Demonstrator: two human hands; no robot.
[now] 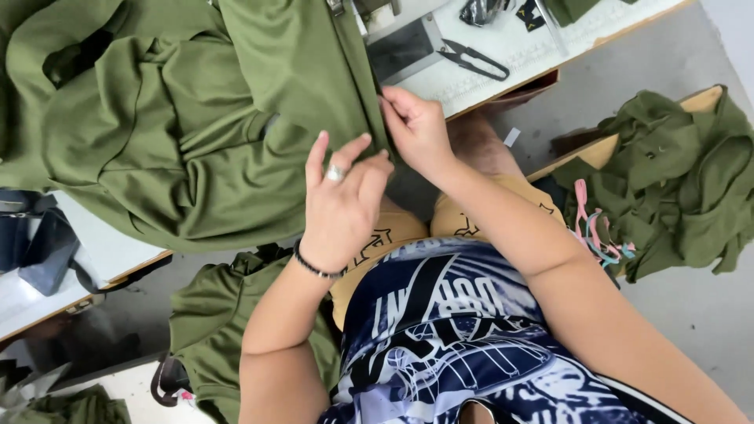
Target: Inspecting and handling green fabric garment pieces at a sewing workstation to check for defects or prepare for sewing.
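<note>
A large olive-green garment (196,118) lies bunched over the white sewing table (110,251). Its long edge runs toward the metal plate of the sewing machine (404,47). My left hand (342,204), with a ring and a dark bead bracelet, pinches the fabric edge near the table's front. My right hand (416,126) grips the same edge a little farther along, closer to the machine. Both hands sit close together, fingers folded on the cloth.
Black thread snips (475,59) lie on the table right of the machine plate. A pile of green fabric pieces (675,180) rests on a wooden bench at right, with pink and blue straps (593,228) beside it. More green cloth (212,330) hangs below the table.
</note>
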